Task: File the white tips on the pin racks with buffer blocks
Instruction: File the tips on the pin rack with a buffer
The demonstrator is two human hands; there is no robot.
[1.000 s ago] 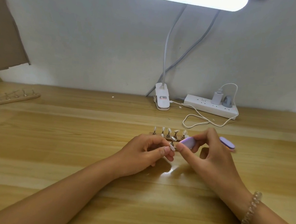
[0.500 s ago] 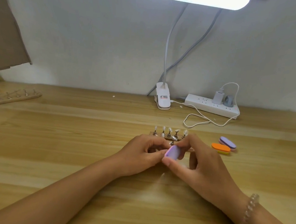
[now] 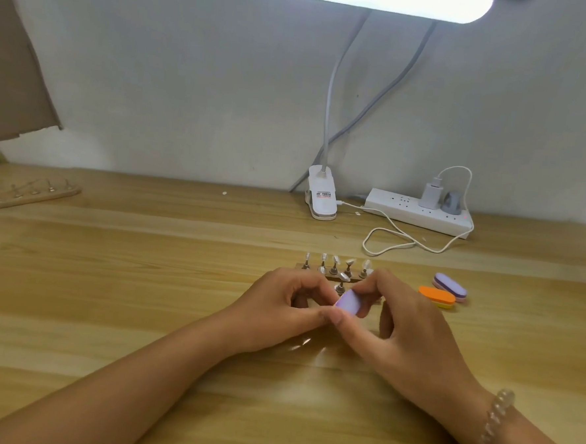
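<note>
Right fingers (image 3: pixel 366 289) pinching the purple buffer (image 3: pixel 347 302) — my left fingers (image 3: pixel 303 286) curl by a pin (image 3: pixel 340 288), grip hidden.

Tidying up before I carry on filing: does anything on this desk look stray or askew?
One small white fleck lies alone on the wooden table near the wall, left of the white lamp clamp; possibly a stray tip, too small to tell. The far-left wooden pin rack sits skewed, apart from the work.
</note>
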